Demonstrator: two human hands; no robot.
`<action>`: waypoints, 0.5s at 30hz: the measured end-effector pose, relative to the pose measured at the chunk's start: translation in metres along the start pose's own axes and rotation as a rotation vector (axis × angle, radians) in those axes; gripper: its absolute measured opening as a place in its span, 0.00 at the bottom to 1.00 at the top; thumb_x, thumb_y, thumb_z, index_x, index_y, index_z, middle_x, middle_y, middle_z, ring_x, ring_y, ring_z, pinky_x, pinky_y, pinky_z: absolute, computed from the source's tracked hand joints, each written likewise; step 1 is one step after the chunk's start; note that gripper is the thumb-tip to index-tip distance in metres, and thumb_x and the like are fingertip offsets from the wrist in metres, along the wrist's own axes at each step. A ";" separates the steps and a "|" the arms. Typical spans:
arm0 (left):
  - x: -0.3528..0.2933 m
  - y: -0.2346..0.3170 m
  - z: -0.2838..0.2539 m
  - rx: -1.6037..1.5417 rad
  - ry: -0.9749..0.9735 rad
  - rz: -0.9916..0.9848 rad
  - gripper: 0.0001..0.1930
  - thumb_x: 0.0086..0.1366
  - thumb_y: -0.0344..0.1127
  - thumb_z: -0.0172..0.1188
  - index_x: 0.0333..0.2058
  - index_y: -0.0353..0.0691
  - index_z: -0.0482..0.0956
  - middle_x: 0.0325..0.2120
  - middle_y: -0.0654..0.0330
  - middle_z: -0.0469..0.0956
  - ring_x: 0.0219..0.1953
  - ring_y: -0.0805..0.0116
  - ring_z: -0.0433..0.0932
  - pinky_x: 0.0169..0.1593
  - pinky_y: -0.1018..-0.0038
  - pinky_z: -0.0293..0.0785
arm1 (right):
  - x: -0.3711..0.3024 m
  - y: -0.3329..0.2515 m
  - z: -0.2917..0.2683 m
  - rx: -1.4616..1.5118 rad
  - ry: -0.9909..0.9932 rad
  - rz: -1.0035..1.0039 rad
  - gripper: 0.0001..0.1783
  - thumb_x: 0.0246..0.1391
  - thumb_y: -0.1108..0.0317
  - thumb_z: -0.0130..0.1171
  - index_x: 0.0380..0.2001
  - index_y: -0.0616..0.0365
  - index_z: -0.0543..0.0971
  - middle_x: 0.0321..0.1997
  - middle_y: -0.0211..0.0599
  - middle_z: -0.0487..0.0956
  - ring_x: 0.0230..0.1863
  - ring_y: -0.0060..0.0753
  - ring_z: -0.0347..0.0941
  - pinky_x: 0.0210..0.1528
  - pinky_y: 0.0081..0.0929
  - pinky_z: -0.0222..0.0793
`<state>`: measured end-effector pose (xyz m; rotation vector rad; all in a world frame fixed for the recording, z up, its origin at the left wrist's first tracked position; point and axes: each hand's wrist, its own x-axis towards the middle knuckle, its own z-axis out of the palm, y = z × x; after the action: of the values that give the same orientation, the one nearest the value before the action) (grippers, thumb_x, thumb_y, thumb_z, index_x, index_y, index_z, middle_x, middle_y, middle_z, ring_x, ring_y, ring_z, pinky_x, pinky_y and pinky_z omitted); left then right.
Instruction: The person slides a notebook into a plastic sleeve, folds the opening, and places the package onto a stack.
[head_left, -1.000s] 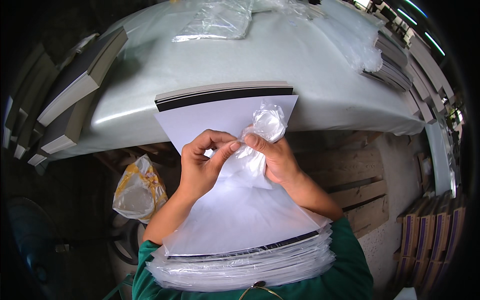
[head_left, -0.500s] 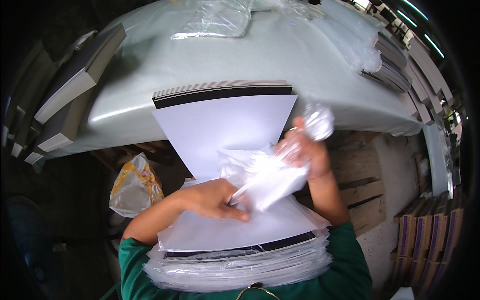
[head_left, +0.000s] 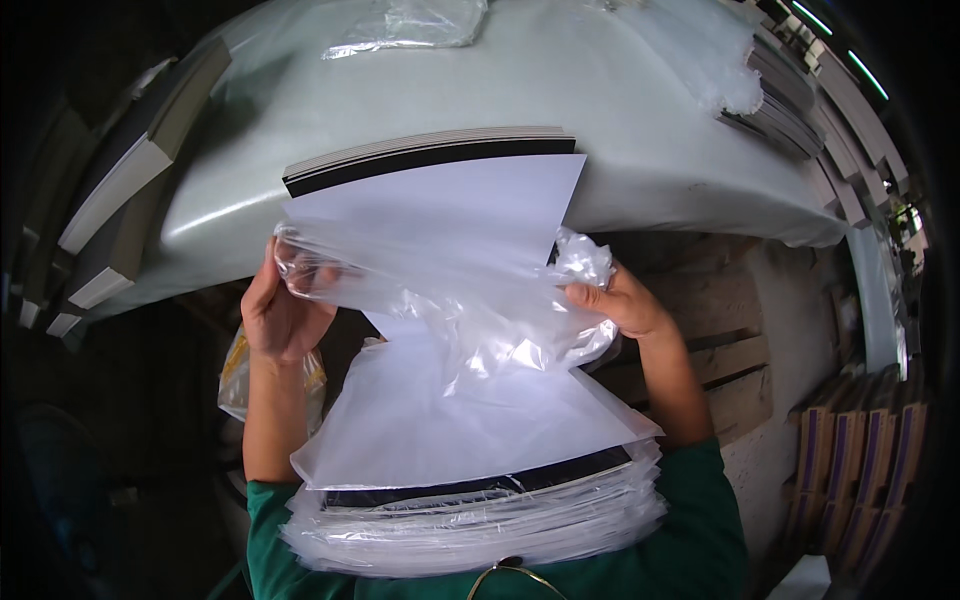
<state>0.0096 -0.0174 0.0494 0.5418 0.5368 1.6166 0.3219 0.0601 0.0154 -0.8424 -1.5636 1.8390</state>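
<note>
A clear plastic bag (head_left: 500, 325) is stretched crosswise between my two hands, its film creased and shiny. My left hand (head_left: 285, 315) grips the bag's left end, with some fingers showing through the film. Closed on the crumpled right end is my right hand (head_left: 628, 302), thumb on top. Behind the bag, a white sheet (head_left: 450, 195) lies over a stack of grey and black boards (head_left: 430, 155) at the table's near edge. Below the bag, close to my body, rests a pile of plastic-wrapped sheets (head_left: 470, 540), topped by a translucent cover (head_left: 390, 430).
The pale covered table (head_left: 400, 95) curves across the far side. Dark-covered thick stacks (head_left: 120, 190) stand at left; more boards (head_left: 790, 120) and plastic film lie at far right. A plastic bag with yellow marks (head_left: 235, 385) hangs low at left. Cartons (head_left: 850, 480) are stacked lower right.
My left hand has risen leftward from the wrapped pile to the bag's left end. The bunched bag is now spread wide, and my right hand has shifted slightly.
</note>
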 end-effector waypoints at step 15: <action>0.003 0.005 -0.031 -0.039 -0.699 0.024 0.19 0.39 0.29 0.63 0.35 0.39 0.75 0.27 0.63 0.73 0.31 0.71 0.71 0.44 0.70 0.65 | 0.028 0.008 0.013 -0.305 1.006 -0.747 0.12 0.32 0.84 0.54 0.25 0.62 0.68 0.27 0.27 0.67 0.26 0.23 0.64 0.28 0.21 0.62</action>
<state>-0.0137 -0.0162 0.0283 1.0251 -0.0249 1.3397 0.2940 0.0726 0.0067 -0.9177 -1.2048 0.4873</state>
